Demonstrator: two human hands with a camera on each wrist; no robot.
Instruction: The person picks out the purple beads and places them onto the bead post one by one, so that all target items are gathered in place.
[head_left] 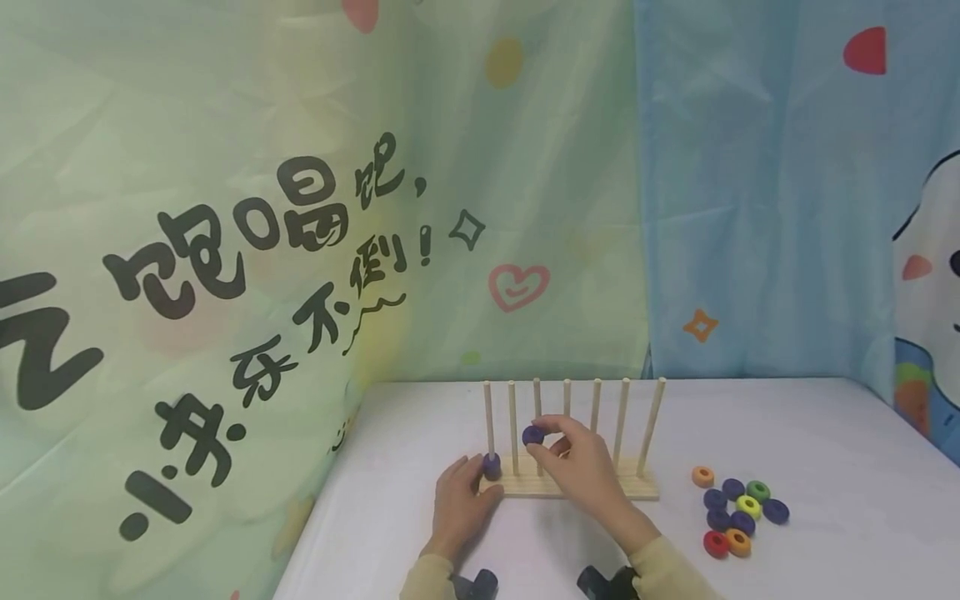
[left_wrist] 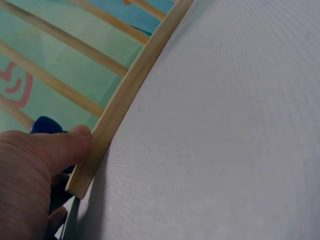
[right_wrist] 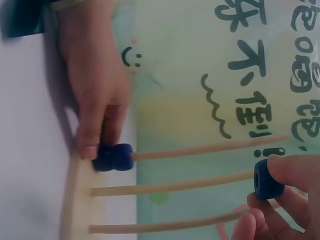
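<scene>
A wooden peg rack [head_left: 528, 487] with a row of upright pegs stands on the table. My left hand [head_left: 456, 507] grips the left end of its base, the thumb [left_wrist: 70, 145] lying against the front edge. Two dark blue rings [right_wrist: 112, 157] sit stacked at the bottom of the leftmost peg, beside the left fingers. Between thumb and fingertips, my right hand [head_left: 583, 467] pinches another dark blue ring [head_left: 532, 436], its hole visible in the right wrist view. The held ring is raised partway up the pegs and overlaps the third peg from the left in the head view.
Right of the rack lies a loose group of rings: several dark blue ones [head_left: 716, 500], a green ring [head_left: 758, 491], a yellow ring [head_left: 748, 507], a red ring [head_left: 716, 544] and orange rings [head_left: 702, 477]. A printed curtain [head_left: 525, 192] hangs behind the white table [head_left: 862, 467].
</scene>
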